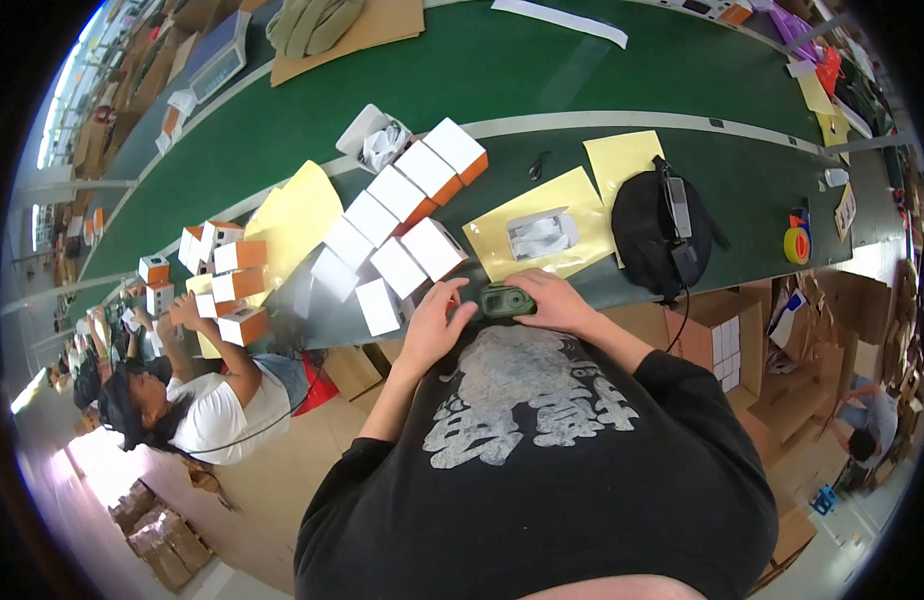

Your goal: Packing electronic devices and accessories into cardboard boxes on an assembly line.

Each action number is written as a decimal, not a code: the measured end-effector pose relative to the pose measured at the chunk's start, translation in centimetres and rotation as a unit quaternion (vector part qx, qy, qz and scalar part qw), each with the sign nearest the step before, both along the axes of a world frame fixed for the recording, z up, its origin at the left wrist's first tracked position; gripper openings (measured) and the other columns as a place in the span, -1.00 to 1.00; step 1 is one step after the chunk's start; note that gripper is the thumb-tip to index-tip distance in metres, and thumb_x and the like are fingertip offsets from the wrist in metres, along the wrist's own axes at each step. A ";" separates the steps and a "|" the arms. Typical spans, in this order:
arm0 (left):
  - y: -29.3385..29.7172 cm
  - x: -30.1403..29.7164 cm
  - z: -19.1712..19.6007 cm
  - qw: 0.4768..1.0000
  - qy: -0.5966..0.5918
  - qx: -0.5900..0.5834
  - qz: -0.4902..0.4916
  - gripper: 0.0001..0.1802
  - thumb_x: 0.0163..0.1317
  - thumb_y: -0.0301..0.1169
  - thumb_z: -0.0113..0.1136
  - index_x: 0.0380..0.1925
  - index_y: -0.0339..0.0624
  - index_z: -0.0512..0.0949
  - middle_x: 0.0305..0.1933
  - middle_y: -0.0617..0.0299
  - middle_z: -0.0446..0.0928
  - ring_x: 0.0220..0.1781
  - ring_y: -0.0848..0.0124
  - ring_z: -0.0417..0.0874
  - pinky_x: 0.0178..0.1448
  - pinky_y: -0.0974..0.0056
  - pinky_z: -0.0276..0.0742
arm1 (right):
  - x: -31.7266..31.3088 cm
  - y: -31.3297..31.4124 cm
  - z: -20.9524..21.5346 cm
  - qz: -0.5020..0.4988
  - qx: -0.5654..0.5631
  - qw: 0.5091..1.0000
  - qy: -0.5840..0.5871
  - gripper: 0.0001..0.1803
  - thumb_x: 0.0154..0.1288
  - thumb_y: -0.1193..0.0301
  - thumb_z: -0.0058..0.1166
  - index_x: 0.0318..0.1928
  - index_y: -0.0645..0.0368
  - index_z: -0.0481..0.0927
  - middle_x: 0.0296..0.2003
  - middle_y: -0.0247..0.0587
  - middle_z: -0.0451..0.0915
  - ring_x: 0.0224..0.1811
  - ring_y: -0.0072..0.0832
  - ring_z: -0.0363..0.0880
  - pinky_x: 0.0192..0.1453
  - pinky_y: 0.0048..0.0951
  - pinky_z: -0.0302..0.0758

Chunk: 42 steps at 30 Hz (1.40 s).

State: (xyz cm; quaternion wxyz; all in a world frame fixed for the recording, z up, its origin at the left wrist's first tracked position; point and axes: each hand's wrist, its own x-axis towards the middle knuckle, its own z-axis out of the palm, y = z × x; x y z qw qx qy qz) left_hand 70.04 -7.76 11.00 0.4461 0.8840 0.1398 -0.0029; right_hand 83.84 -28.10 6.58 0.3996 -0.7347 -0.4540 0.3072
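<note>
Just below the middle of the frame, both hands close on a small green device (507, 300) at the bench (582, 70) edge: left hand (437, 320) gripping its left end, right hand (552, 300) its right. White boxes (402, 225) lie above-left, a yellow envelope (537, 235) just above.

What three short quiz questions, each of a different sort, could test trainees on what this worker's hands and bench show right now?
1. True or false: both hands grip the small dark green device.
2. Multiple choice: the white-and-orange boxes lie to the person's (a) left, (b) right, (c) behind.
3. Fill in: the open white tray rests on a ___ sheet.

Key:
1. True: left hand and right hand meet on it.
2. a.
3. Yellow.
</note>
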 end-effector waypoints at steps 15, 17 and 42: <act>4.6 -2.2 -2.1 0.969 0.014 0.205 0.137 -0.81 0.22 -0.35 0.22 -0.20 -0.17 0.58 -0.43 0.12 0.47 -0.30 0.12 0.53 -0.25 0.08 0.45 | 0.8 -2.8 0.7 -0.050 -0.006 0.987 -0.152 -0.37 0.05 0.30 0.34 0.15 0.12 0.42 0.11 -0.10 0.45 0.14 -0.11 0.45 0.20 -0.22 0.44; 5.3 -1.5 -1.9 0.968 0.033 0.203 0.141 -0.81 0.23 -0.35 0.20 -0.20 -0.17 0.58 -0.40 0.09 0.53 -0.31 0.09 0.57 -0.26 0.07 0.46 | 0.6 -1.7 1.5 -0.027 0.046 0.982 -0.183 -0.38 0.06 0.30 0.33 0.15 0.12 0.43 0.08 -0.12 0.47 0.11 -0.11 0.47 0.18 -0.21 0.45; 6.0 2.3 1.8 0.957 -0.105 0.260 -0.075 -0.41 -0.05 -0.31 0.42 0.04 -0.18 0.52 -0.19 0.15 0.42 -0.13 0.17 0.48 -0.05 0.15 0.45 | 0.2 9.5 4.1 0.025 0.042 0.983 -0.179 0.06 -0.15 0.54 0.27 0.42 0.12 0.02 0.05 0.05 0.46 0.09 -0.01 0.46 0.15 -0.13 0.44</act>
